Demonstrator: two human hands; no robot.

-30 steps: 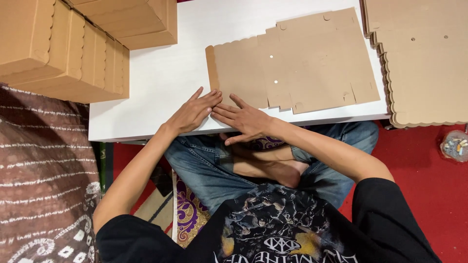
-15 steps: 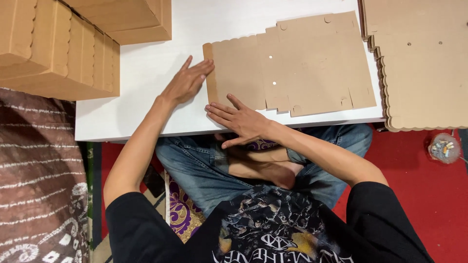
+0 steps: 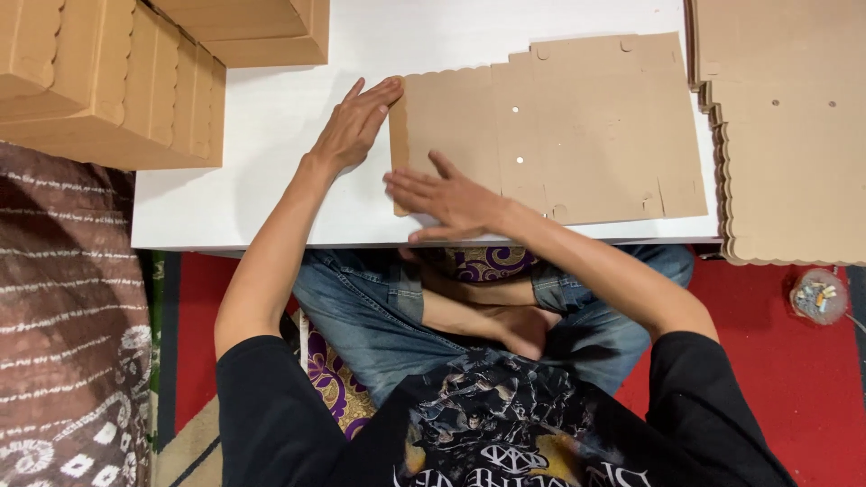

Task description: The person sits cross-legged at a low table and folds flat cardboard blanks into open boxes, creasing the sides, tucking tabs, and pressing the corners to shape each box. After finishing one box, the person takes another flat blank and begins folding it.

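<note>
A flat brown cardboard box blank (image 3: 577, 126) with scalloped edges and small holes lies on the white table (image 3: 262, 180). My left hand (image 3: 354, 124) rests flat on the table, fingertips touching the blank's upper left edge. My right hand (image 3: 448, 197) lies palm down, fingers spread, on the blank's lower left corner near the table's front edge. Neither hand grips anything.
Folded cardboard boxes (image 3: 108, 81) stand stacked at the left, another (image 3: 262, 32) behind them. A pile of flat blanks (image 3: 794, 135) lies at the right. A patterned brown cloth (image 3: 63, 343) is at the left. On the red floor sits a small glass dish (image 3: 816, 296).
My left hand slid up along the blank's left edge, further from me. My right hand moved up onto the blank's lower left corner. The view shifted slightly.
</note>
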